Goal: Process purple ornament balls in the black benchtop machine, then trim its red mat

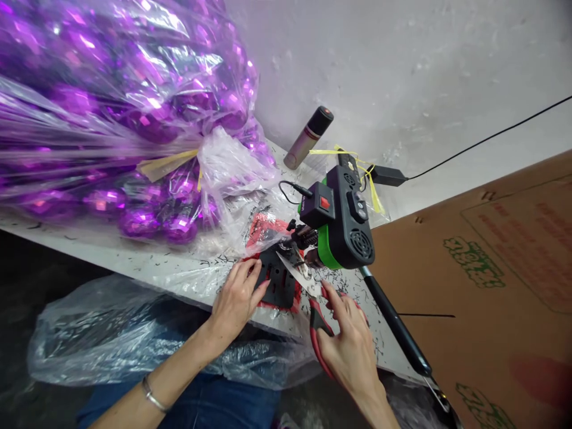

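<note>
In my right hand (351, 336) is a pair of scissors (316, 319) with red and black handles, my fingers wrapped round them. The blades point up and left over a black slotted plate (277, 279) on the table. My left hand (236, 292) rests at the plate's left edge, thumb and fingers apart; whether a small piece lies under the fingertips I cannot tell. Red material (268, 226) shows around the plate. Just beyond the blades stands a black and green device (344, 220) with a red switch, partly hiding small parts beneath it.
A large clear bag of shiny purple balls (143, 220) fills the table's left side. A spray can (308, 137) stands near the wall. Small black scraps litter the white table (196, 274). A cardboard box (447, 274) is at right, beside a black rod (395, 322).
</note>
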`<state>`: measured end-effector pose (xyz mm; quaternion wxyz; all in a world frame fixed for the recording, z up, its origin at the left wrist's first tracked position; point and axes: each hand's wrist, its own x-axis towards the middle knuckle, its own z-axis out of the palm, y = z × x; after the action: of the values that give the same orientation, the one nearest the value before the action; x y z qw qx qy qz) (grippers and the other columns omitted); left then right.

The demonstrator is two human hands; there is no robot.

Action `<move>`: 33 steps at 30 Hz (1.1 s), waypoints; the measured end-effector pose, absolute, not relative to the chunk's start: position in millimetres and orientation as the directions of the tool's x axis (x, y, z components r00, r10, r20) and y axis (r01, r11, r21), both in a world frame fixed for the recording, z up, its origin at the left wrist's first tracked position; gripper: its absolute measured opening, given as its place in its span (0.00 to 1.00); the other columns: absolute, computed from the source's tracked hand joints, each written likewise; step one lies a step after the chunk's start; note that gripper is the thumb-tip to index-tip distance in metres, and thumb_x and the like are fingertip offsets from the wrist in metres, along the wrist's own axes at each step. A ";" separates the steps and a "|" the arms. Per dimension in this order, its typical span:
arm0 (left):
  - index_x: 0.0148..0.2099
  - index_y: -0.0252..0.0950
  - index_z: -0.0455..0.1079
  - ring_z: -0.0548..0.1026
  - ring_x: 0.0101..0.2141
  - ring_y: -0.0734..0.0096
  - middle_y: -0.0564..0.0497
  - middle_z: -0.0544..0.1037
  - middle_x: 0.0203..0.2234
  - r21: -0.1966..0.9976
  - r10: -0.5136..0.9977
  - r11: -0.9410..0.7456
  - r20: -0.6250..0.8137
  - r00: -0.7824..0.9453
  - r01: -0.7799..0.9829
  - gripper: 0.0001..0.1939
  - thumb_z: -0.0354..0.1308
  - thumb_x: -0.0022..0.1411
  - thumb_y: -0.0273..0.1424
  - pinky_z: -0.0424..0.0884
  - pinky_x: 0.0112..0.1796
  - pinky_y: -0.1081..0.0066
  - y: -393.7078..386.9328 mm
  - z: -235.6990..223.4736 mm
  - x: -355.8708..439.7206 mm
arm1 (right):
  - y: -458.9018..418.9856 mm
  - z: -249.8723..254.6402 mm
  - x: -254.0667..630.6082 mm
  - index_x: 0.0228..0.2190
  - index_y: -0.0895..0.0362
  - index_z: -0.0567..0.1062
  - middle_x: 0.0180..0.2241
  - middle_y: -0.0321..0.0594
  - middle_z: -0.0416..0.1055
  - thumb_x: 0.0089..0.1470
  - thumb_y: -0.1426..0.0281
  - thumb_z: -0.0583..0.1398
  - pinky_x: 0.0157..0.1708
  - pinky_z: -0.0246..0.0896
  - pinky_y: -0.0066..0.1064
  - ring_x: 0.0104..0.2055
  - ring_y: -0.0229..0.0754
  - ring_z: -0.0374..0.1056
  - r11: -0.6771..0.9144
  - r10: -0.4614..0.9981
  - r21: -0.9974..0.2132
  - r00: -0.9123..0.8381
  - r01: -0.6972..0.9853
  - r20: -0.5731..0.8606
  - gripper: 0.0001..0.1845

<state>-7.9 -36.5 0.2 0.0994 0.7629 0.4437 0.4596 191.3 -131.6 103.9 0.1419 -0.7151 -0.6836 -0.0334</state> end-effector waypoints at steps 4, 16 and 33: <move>0.60 0.33 0.67 0.75 0.49 0.54 0.40 0.77 0.47 0.567 0.773 -0.586 0.605 0.190 0.579 0.17 0.54 0.72 0.33 0.78 0.48 0.54 -36.6 -0.9 -8.1 | -130.7 106.6 198.1 0.63 0.49 0.64 0.46 0.42 0.76 0.50 0.72 0.55 0.48 0.71 0.40 0.47 0.48 0.73 -0.038 0.985 -0.175 0.066 0.984 0.159 0.38; 0.59 0.32 0.68 0.75 0.49 0.53 0.40 0.77 0.46 0.553 0.765 -0.594 0.613 0.197 0.584 0.17 0.54 0.72 0.33 0.78 0.48 0.55 -36.0 0.1 -9.3 | -131.8 104.5 203.8 0.65 0.49 0.64 0.48 0.43 0.76 0.51 0.71 0.56 0.46 0.72 0.38 0.47 0.46 0.74 -0.066 0.996 -0.265 0.079 0.962 0.039 0.39; 0.59 0.34 0.69 0.75 0.50 0.53 0.40 0.77 0.47 0.594 0.783 -0.577 0.599 0.171 0.560 0.17 0.54 0.72 0.34 0.78 0.49 0.54 -36.2 -4.6 -6.8 | -144.3 121.5 207.2 0.63 0.47 0.66 0.51 0.41 0.76 0.47 0.72 0.57 0.51 0.71 0.39 0.50 0.47 0.74 -0.121 0.981 -0.257 0.155 0.959 0.116 0.40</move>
<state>-6.8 -36.2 -4.6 0.1191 0.7558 0.4442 0.4661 207.2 -144.3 121.5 0.1364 -0.7476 -0.6487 0.0409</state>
